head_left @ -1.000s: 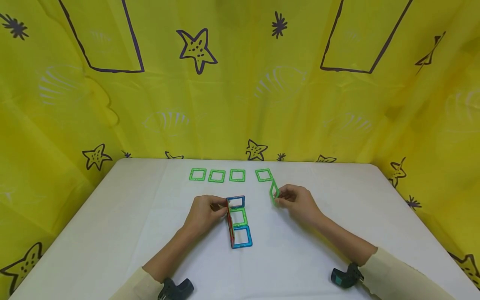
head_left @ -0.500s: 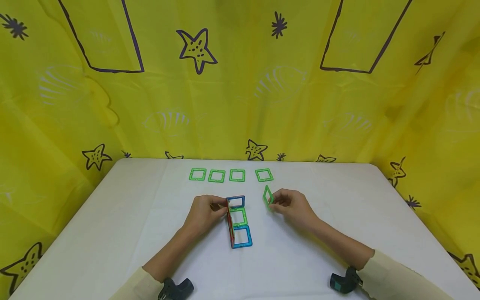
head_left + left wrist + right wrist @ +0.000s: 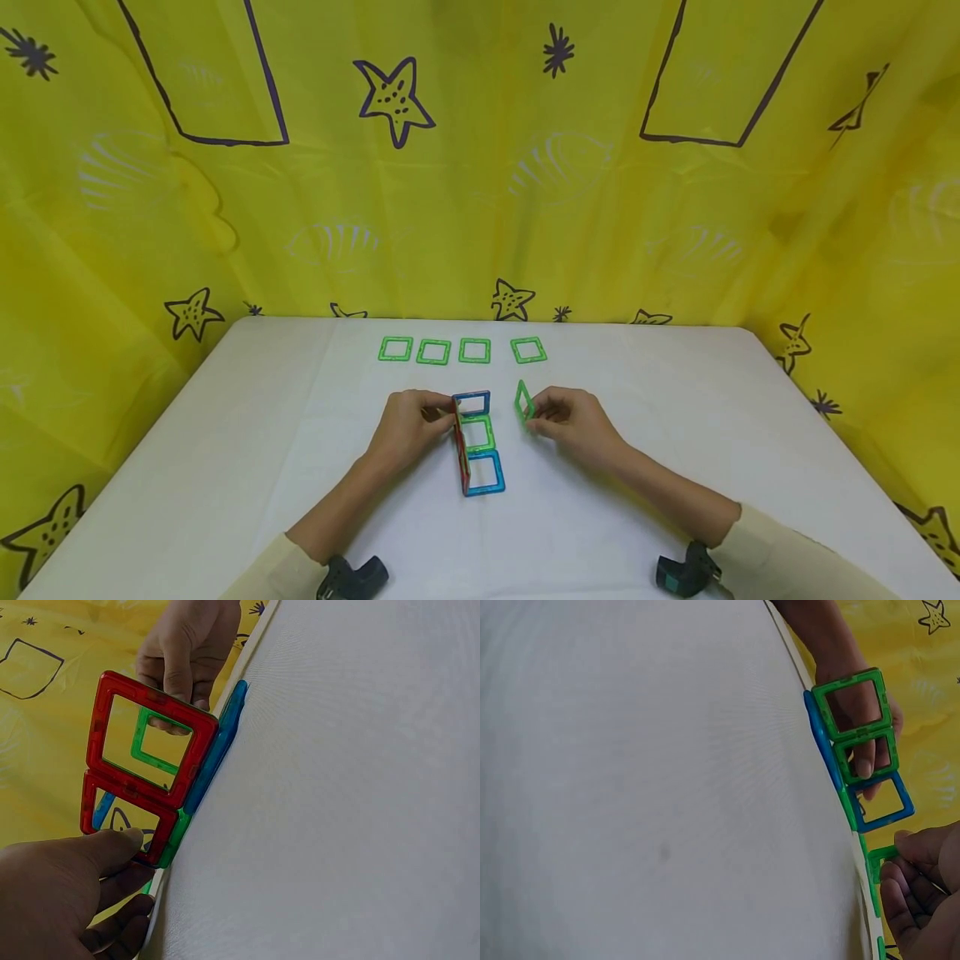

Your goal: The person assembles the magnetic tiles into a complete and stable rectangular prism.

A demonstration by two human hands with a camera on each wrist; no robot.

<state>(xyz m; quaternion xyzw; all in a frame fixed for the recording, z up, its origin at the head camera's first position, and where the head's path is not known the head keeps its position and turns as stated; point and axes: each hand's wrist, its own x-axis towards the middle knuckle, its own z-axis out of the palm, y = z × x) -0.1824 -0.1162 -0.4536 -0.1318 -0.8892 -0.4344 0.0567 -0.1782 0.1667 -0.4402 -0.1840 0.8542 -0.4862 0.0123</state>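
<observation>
My left hand (image 3: 405, 427) pinches the far red magnetic tile (image 3: 88, 801) of a low standing wall, thumb lying over its frame in the left wrist view. A second red tile (image 3: 96, 735) adjoins it, and green tiles (image 3: 851, 736) line the wall's inner side. Flat along the wall's foot lie a green tile (image 3: 491, 435) and a blue tile (image 3: 500, 471). An upright blue tile (image 3: 471, 394) closes the far end. My right hand (image 3: 577, 419) pinches a green magnetic tile (image 3: 517, 395) on edge, a short gap right of the build.
Several green tiles (image 3: 474, 362) lie flat in a row towards the back of the white table (image 3: 315, 467). A yellow patterned curtain (image 3: 465, 208) hangs behind and at both sides. Dark wrist cameras (image 3: 352, 579) sit at the cuffs.
The right hand has carried its green tile left and nearer, away from the back row and closer to the build. My left hand and the build have stayed still.
</observation>
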